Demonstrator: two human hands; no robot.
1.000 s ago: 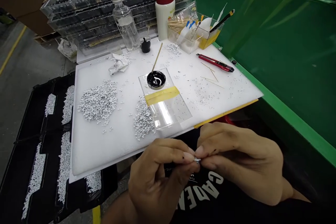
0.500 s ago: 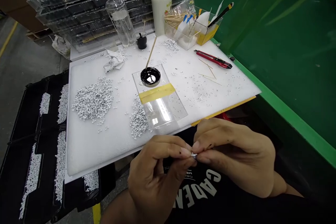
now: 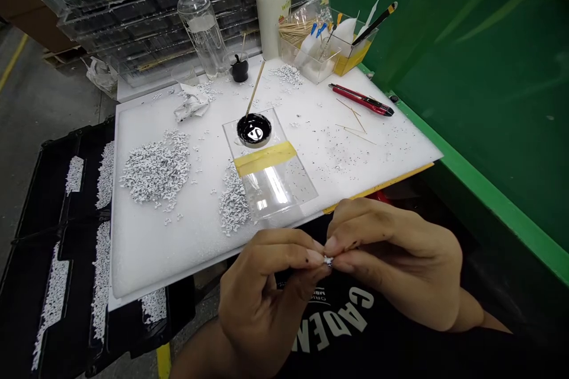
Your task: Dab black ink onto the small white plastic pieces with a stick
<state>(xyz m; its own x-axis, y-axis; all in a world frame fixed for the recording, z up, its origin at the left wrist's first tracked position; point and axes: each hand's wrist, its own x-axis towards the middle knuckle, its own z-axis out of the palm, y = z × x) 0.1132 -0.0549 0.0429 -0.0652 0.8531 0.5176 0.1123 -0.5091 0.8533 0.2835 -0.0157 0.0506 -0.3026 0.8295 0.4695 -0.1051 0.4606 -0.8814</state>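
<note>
**Figure.** A small white piece (image 3: 328, 260) is pinched between the closed fingertips of the left hand (image 3: 262, 284) and right hand (image 3: 391, 260), over a dark T-shirt (image 3: 329, 320), just off the white foam board (image 3: 142, 260). Beyond lie one dish of black liquid (image 3: 253, 145), one wooden stick (image 3: 254, 92), and two large heaps of white pieces (image 3: 155, 169).

Your tiny piece (image 3: 328, 260) shows white, foam board (image 3: 178, 260) white with black flecks, tape (image 3: 265, 158) yellow, cutter (image 3: 362, 100) red and black, shirt (image 3: 338, 317) black with white lettering, side panel (image 3: 489, 207) green.
</note>
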